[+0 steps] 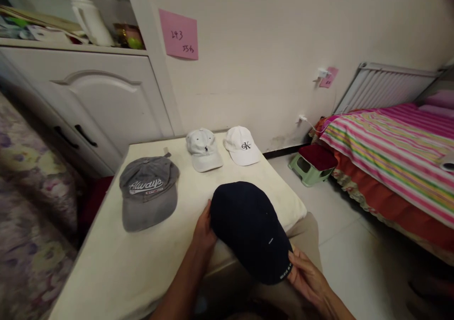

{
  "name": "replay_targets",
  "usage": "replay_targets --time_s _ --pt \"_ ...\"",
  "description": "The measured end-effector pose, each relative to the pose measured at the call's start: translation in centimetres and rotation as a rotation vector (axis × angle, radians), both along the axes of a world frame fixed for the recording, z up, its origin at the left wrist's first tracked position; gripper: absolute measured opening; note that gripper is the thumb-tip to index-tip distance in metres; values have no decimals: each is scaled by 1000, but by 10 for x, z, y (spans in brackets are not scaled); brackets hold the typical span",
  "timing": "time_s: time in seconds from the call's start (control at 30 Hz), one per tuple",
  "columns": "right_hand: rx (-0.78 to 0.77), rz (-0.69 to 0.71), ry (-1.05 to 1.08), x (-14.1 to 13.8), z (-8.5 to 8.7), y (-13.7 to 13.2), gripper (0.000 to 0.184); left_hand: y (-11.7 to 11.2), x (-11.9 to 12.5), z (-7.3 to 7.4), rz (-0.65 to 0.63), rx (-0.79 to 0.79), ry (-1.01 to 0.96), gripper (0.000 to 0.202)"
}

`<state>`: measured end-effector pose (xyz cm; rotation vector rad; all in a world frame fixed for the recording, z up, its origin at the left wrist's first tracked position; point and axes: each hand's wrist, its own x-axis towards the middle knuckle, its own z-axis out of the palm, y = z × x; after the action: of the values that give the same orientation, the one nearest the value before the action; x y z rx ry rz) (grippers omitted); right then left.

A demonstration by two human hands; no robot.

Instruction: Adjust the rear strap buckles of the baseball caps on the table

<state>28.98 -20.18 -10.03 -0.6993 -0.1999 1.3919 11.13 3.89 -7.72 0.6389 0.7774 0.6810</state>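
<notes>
A dark navy baseball cap (pixel 244 220) is held between both hands above the front edge of the table. My left hand (pixel 205 227) grips the crown's left side, its fingers partly hidden behind the fabric. At the brim, which points toward the lower right and bears small white lettering, my right hand (pixel 305 272) pinches the edge with the thumb on top. Three other caps lie on the table: a grey cap (pixel 149 192) reading "Always" at the left, a pale cap (pixel 204 149) with a small dark emblem, and a white cap (pixel 241 146) with black letters.
The table (pixel 99 263) has a cream cover and stands against the wall. A white cabinet (pixel 95 93) rises at the left, beside a floral curtain (pixel 35 206). To the right are a green stool (pixel 312 166) and a bed (pixel 390 140) with striped bedding.
</notes>
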Motion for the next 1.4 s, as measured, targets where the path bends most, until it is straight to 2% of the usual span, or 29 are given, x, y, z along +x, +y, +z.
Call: replay_targets --time_s 0.03,0.13,0.27,0.4,0.5,0.67,0.87,1.0,1.2,1.4 --pt "-2 -34 12 4 -2 2 36 1 4 1 -11 -24 -69 31" --pt "14 -170 55 25 -6 14 33 3 13 -1 -36 -68 -234 33" --pt "48 -330 43 66 3 54 32 3 13 -8 -50 -176 -396 26" --pt "16 -343 -42 101 14 102 32 2 11 -11 -46 -185 -377 21" --pt "-38 -320 -47 114 10 120 28 1 11 -10 -35 -185 -373 18" --pt "-103 -299 -72 125 -2 108 25 -1 12 -7 -25 -186 -376 15" --pt "-143 -307 -133 135 2 84 20 -1 12 -4 -6 -181 -355 13" --pt "-191 -320 -171 138 3 73 24 -1 13 -4 -3 -180 -345 13" --pt "-326 -341 -209 136 -2 57 21 -2 14 -2 0 -171 -340 13" --pt "-317 -346 -221 122 0 50 24 -1 15 -2 5 -169 -340 13"
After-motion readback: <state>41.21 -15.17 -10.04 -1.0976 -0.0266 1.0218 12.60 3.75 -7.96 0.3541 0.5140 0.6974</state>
